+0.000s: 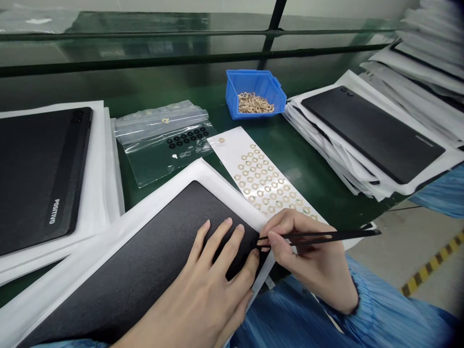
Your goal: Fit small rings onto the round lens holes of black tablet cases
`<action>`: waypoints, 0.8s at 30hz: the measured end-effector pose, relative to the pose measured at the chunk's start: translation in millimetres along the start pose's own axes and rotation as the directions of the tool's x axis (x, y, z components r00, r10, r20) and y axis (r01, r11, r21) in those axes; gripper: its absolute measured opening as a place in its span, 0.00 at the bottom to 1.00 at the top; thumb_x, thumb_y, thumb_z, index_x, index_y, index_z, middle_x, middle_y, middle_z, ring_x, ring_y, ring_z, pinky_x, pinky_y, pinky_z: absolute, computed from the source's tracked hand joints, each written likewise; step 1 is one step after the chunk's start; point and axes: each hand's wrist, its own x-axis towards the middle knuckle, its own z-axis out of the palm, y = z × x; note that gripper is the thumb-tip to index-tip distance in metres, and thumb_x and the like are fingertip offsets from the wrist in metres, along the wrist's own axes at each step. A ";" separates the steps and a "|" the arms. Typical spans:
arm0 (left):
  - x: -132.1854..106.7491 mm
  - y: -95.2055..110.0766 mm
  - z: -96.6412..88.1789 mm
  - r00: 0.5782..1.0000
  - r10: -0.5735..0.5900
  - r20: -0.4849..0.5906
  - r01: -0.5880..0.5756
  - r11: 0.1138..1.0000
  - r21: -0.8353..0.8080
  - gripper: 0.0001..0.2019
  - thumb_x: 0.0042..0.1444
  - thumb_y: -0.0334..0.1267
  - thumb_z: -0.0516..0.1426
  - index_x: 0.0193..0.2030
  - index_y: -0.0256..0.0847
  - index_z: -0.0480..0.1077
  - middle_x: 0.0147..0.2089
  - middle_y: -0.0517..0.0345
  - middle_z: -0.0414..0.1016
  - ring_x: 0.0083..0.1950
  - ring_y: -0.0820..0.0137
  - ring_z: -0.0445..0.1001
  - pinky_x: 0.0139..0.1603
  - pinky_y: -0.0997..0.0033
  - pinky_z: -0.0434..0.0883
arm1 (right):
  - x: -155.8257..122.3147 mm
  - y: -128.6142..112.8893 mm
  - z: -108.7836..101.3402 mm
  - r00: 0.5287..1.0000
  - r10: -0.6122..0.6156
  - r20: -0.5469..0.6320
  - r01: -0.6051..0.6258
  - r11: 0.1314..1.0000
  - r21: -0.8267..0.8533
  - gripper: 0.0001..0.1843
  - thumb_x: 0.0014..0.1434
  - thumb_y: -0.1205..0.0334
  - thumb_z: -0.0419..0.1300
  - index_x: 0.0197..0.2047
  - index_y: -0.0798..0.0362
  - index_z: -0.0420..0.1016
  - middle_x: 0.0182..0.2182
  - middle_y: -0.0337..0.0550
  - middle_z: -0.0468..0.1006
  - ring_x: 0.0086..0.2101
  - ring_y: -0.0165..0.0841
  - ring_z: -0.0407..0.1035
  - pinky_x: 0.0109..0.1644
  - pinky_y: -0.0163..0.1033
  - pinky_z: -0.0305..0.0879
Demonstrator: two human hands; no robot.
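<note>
Left hand open and spread flat, pressing the black case down on its white sleeve; good firm bracing, right there at the near corner; right hand pinching slim tweezers, tips held low at the case's edge; ring sheet lies just past the sleeve; green mat gives open room to the right.

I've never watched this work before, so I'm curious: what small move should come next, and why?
Probably touch the tweezers in the right hand down on the black case: their tip already sits at its edge, and the left hand is pressing the case steady.
</note>
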 end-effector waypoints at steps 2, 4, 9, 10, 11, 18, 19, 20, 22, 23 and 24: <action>0.0 0.0 0.5 1.000 0.004 -0.001 -0.004 1.000 0.003 0.17 0.64 0.40 0.45 0.55 0.40 0.66 0.58 0.44 0.65 0.61 0.52 0.59 0.54 0.45 0.66 | 0.3 -0.6 0.5 1.000 -0.009 -0.002 0.009 1.000 -0.025 0.06 0.57 0.70 0.56 0.29 0.52 0.65 0.28 0.39 0.70 0.28 0.30 0.67 0.32 0.37 0.66; -0.5 -0.1 1.2 1.000 0.005 -0.001 -0.005 1.000 0.006 0.17 0.64 0.40 0.45 0.56 0.40 0.65 0.58 0.44 0.65 0.62 0.52 0.59 0.54 0.44 0.65 | 1.1 -1.4 0.6 1.000 -0.016 0.008 0.017 0.999 -0.049 0.06 0.56 0.69 0.56 0.28 0.52 0.64 0.27 0.39 0.70 0.27 0.30 0.66 0.31 0.38 0.66; -3.2 -0.3 2.4 1.000 0.003 0.016 -0.003 1.000 -0.007 0.17 0.63 0.40 0.46 0.56 0.40 0.64 0.59 0.44 0.63 0.63 0.52 0.57 0.56 0.44 0.63 | 4.5 -3.2 -1.5 0.999 -0.032 0.036 0.035 0.996 -0.085 0.08 0.55 0.70 0.56 0.26 0.52 0.63 0.25 0.38 0.69 0.26 0.29 0.66 0.30 0.38 0.65; -3.7 -0.1 2.5 1.000 0.003 0.019 -0.003 1.000 -0.011 0.17 0.63 0.40 0.46 0.57 0.40 0.64 0.60 0.44 0.63 0.63 0.52 0.56 0.56 0.44 0.63 | 5.3 -3.3 -2.0 0.998 -0.034 0.048 0.038 0.995 -0.088 0.08 0.55 0.70 0.56 0.26 0.52 0.63 0.25 0.38 0.69 0.26 0.29 0.66 0.30 0.38 0.65; -4.1 0.1 2.5 1.000 0.001 0.021 0.000 1.000 -0.013 0.18 0.63 0.39 0.46 0.57 0.40 0.64 0.60 0.44 0.62 0.63 0.52 0.55 0.56 0.44 0.62 | 6.0 -3.3 -2.5 0.998 -0.036 0.057 0.041 0.995 -0.091 0.08 0.54 0.70 0.56 0.26 0.52 0.63 0.25 0.38 0.69 0.26 0.29 0.66 0.30 0.37 0.64; -4.2 -0.3 3.3 1.000 0.004 0.029 -0.004 1.000 -0.016 0.18 0.63 0.39 0.46 0.58 0.40 0.63 0.60 0.46 0.62 0.64 0.54 0.54 0.58 0.45 0.61 | 8.8 -1.3 -4.6 0.994 -0.061 0.091 0.067 0.996 -0.066 0.08 0.54 0.72 0.56 0.26 0.52 0.63 0.26 0.38 0.70 0.26 0.29 0.67 0.29 0.36 0.64; -3.9 -0.6 3.5 1.000 0.006 0.029 -0.005 1.000 -0.014 0.18 0.63 0.38 0.46 0.58 0.40 0.63 0.60 0.45 0.62 0.64 0.54 0.54 0.58 0.45 0.61 | 9.0 -0.7 -4.7 0.994 -0.059 0.095 0.066 0.996 -0.063 0.08 0.54 0.72 0.56 0.26 0.53 0.64 0.26 0.38 0.70 0.27 0.29 0.67 0.29 0.36 0.64; -3.6 -0.9 3.6 0.999 0.007 0.031 -0.006 1.000 -0.013 0.18 0.63 0.38 0.46 0.58 0.40 0.63 0.60 0.45 0.62 0.64 0.53 0.54 0.58 0.45 0.61 | 9.0 0.1 -4.7 0.994 -0.057 0.098 0.063 0.996 -0.057 0.08 0.54 0.72 0.56 0.26 0.53 0.64 0.26 0.38 0.70 0.27 0.29 0.67 0.29 0.36 0.64; -3.1 -1.2 3.6 0.999 0.006 0.034 -0.006 1.000 -0.012 0.18 0.63 0.39 0.46 0.59 0.40 0.62 0.60 0.44 0.61 0.64 0.53 0.54 0.58 0.44 0.61 | 8.7 2.3 -4.6 0.995 -0.041 0.094 0.043 0.999 -0.026 0.07 0.55 0.72 0.56 0.27 0.53 0.64 0.26 0.38 0.70 0.27 0.29 0.67 0.29 0.36 0.65; -2.9 -1.2 3.5 0.999 0.007 0.036 -0.006 1.000 -0.011 0.18 0.63 0.39 0.46 0.59 0.40 0.62 0.60 0.44 0.61 0.64 0.52 0.54 0.57 0.44 0.61 | 8.3 3.5 -4.5 0.996 -0.027 0.087 0.027 1.000 -0.001 0.07 0.55 0.71 0.56 0.27 0.53 0.64 0.27 0.38 0.70 0.27 0.29 0.68 0.29 0.35 0.66; -2.7 -1.2 3.5 0.999 0.007 0.037 -0.006 1.000 -0.010 0.19 0.63 0.39 0.46 0.59 0.40 0.61 0.61 0.44 0.61 0.64 0.52 0.54 0.57 0.44 0.61 | 7.7 4.6 -4.4 0.997 -0.015 0.079 0.013 1.000 0.026 0.07 0.56 0.70 0.55 0.28 0.53 0.64 0.27 0.39 0.71 0.28 0.29 0.68 0.30 0.35 0.67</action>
